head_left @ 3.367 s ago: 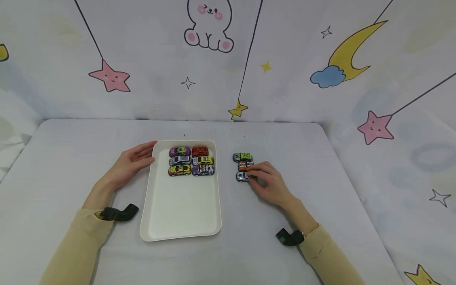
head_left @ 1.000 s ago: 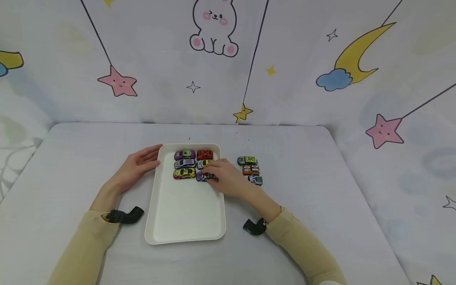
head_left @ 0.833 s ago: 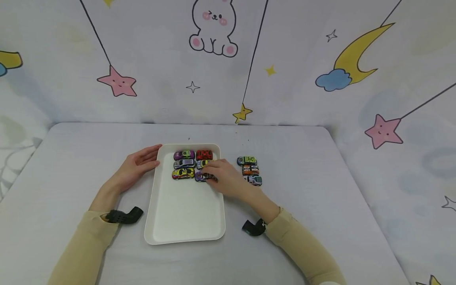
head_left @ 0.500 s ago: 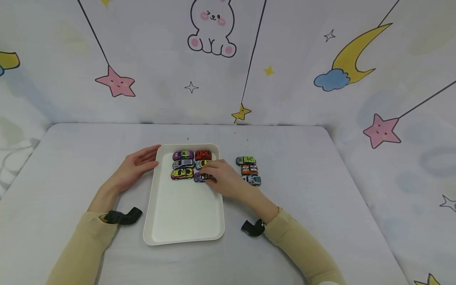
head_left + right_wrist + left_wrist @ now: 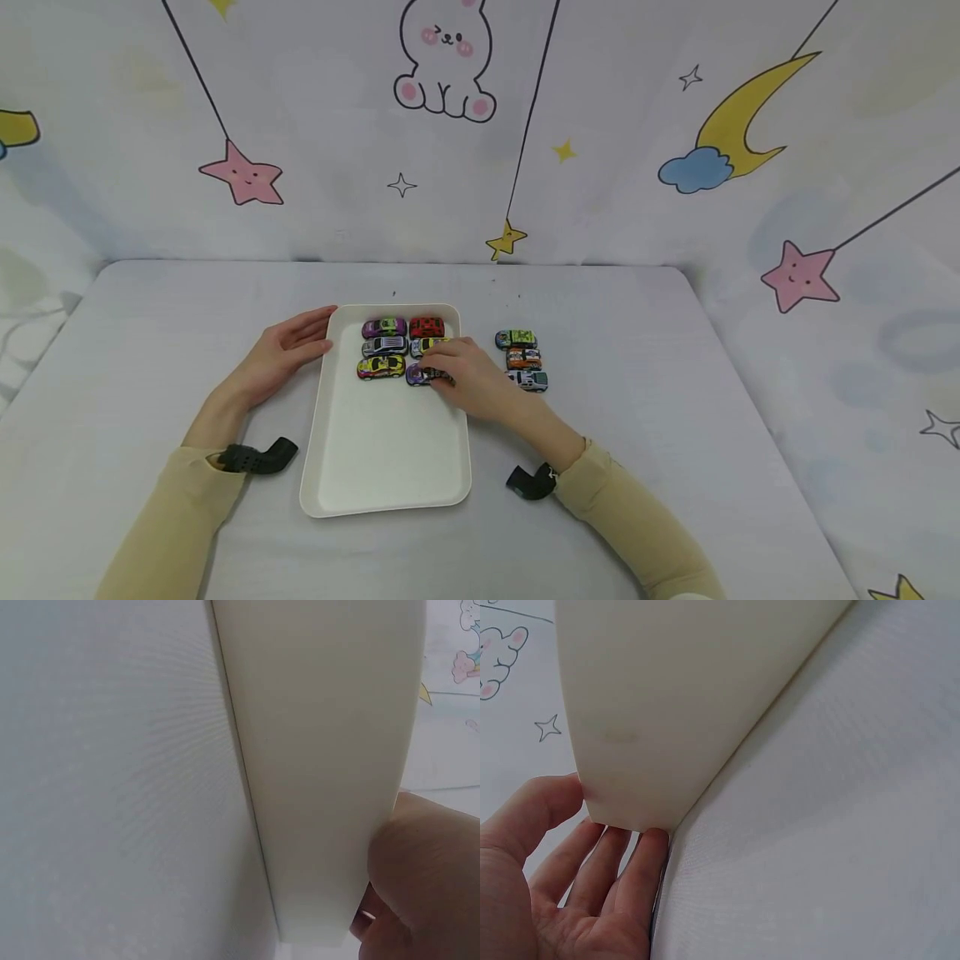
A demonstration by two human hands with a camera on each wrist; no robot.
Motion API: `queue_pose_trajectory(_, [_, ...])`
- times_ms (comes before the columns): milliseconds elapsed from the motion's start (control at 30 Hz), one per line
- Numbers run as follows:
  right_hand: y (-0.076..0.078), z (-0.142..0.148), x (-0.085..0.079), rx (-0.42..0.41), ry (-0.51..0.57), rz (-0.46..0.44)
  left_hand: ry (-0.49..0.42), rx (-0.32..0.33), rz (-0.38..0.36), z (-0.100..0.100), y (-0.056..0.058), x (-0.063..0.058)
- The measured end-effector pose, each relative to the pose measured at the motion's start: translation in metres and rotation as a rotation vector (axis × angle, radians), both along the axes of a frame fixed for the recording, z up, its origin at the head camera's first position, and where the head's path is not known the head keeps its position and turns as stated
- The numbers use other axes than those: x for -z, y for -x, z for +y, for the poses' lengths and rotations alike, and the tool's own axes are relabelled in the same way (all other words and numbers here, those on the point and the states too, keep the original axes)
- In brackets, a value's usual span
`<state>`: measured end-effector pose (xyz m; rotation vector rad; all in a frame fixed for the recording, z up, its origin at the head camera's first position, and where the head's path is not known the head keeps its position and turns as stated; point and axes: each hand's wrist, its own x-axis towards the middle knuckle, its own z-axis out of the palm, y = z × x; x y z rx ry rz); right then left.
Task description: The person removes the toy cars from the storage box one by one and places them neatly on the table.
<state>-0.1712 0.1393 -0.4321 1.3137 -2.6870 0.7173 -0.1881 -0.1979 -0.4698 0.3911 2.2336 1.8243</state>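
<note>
A white tray [image 5: 386, 454] lies on the table with several toy cars in its far part. My left hand [image 5: 279, 354] touches the tray's upper left corner from outside, fingers extended; in the left wrist view its thumb and fingers meet the outer wall. My right hand [image 5: 472, 379] reaches over the right rim and holds a purple toy car [image 5: 416, 374], partly hidden by its fingers. Beside this car are a yellow-and-red car [image 5: 381, 367] and a yellow car [image 5: 423, 345], also partly covered. In the right wrist view the tray wall hides the fingertips.
Outside the tray, to its right, three toy cars stand in a column: a green one [image 5: 516, 339], an orange one [image 5: 523, 359] and a silver one [image 5: 531, 381]. Behind the table [image 5: 637, 375] hangs a cloth with printed stars and a moon.
My right hand has left the silver car on the table and moved left into the tray, onto the purple car. For the last second both hands have stayed nearly still.
</note>
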Motion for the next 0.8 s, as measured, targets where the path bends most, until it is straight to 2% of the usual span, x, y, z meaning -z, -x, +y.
queue_pose_trajectory(300, [0.002, 0.001, 0.003, -0.006, -0.009, 0.014, -0.014, 0.015, 0.004, 0.001, 0.000, 0.000])
queue_pose_trajectory(600, [0.001, 0.002, -0.002, -0.024, 0.006, 0.016, -0.015, 0.007, -0.008, 0.001, 0.000, -0.002])
queue_pose_trajectory(800, [0.002, 0.005, -0.008, 0.018, -0.007, 0.028, -0.018, 0.007, 0.002, 0.002, -0.001, -0.002])
